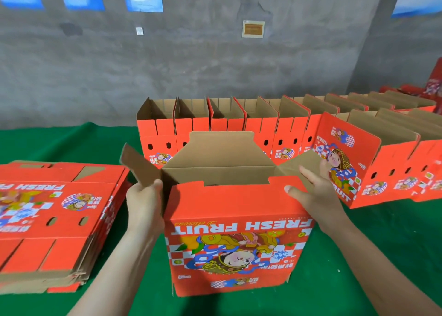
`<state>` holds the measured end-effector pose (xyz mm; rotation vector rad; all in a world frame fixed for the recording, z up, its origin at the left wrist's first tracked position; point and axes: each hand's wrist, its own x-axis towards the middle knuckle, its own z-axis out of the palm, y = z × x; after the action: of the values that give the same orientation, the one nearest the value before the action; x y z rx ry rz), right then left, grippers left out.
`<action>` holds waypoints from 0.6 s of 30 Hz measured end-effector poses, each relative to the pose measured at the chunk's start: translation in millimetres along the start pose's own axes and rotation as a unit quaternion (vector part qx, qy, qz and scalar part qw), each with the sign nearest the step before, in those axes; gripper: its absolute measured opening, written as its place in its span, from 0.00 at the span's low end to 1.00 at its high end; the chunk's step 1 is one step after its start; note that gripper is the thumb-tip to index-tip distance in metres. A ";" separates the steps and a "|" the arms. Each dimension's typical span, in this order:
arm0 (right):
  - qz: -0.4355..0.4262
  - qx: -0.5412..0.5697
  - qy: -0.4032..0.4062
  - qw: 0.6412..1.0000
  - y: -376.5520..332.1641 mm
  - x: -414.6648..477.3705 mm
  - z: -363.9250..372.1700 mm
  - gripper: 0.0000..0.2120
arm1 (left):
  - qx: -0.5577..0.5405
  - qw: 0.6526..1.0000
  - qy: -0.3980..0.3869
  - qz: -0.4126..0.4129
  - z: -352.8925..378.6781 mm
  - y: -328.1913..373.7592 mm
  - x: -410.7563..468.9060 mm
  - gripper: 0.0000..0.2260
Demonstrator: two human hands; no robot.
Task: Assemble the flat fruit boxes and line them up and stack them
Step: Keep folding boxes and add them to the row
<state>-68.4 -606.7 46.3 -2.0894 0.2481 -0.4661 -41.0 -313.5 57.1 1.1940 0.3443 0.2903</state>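
Red printed cardboard fruit box [236, 244] stood at the centre of the green surface [382, 244], its print upside down and its top flaps open. The left hand [143, 205] gripped its left corner, fingers curled round the side flap. The right hand [315, 193] rested on the right flap, fingers straight and together. A stack of flat red boxes [55, 220] lay to the left, and a row of assembled red boxes [239, 124] stood behind.

"FRESH FRUIT" inverted on open box [239, 227]; "FRESH" on flat stack [47, 210].
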 end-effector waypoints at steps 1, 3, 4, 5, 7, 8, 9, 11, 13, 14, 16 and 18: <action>-0.015 -0.015 0.001 1.000 0.1 2.2 -0.3 0.31 | 0.054 0.997 -0.049 0.026 -1.7 0.4 1.6 0.10; -0.057 -0.050 0.013 0.997 -2.2 5.5 1.2 0.29 | 0.164 0.971 -0.156 0.071 -7.5 -1.6 6.0 0.28; -0.077 -0.063 0.015 0.995 -4.1 6.8 2.8 0.29 | 0.200 0.957 -0.194 0.082 -10.3 -1.5 7.1 0.38; -0.093 -0.073 0.017 0.993 -5.7 7.7 4.8 0.28 | 0.225 0.945 -0.218 0.093 -12.6 0.7 7.1 0.44; -0.117 -0.090 0.022 0.989 -7.4 8.7 8.8 0.27 | 0.266 0.924 -0.243 0.131 -15.7 4.1 7.6 0.46; -0.125 -0.098 0.022 0.987 -7.6 8.9 10.0 0.26 | 0.298 0.909 -0.245 0.159 -16.2 4.9 7.7 0.46; -0.133 -0.103 0.023 0.985 -6.8 8.9 10.6 0.26 | 0.340 0.889 -0.245 0.187 -15.5 5.8 6.7 0.46; -0.146 -0.109 0.028 0.983 -5.3 7.7 11.2 0.26 | 0.406 0.848 -0.246 0.235 -13.5 6.3 5.9 0.45; -0.165 -0.117 0.034 0.979 -3.3 6.0 12.0 0.25 | 0.447 0.818 -0.254 0.258 -11.6 6.8 7.5 0.43; -0.178 -0.123 0.036 0.976 -2.6 5.4 12.7 0.25 | 0.461 0.805 -0.254 0.272 -10.6 6.7 8.5 0.42; -0.202 -0.135 0.040 0.969 -1.9 5.3 13.3 0.24 | 0.480 0.785 -0.242 0.310 -8.0 5.8 10.0 0.39; -0.206 -0.143 0.039 0.967 -3.2 4.1 13.1 0.25 | 0.488 0.774 -0.229 0.332 -6.5 5.5 10.6 0.37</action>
<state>-59.2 -596.4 43.6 -2.4158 -0.0853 -0.8008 -34.2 -301.9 58.9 2.3616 -0.4642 0.4313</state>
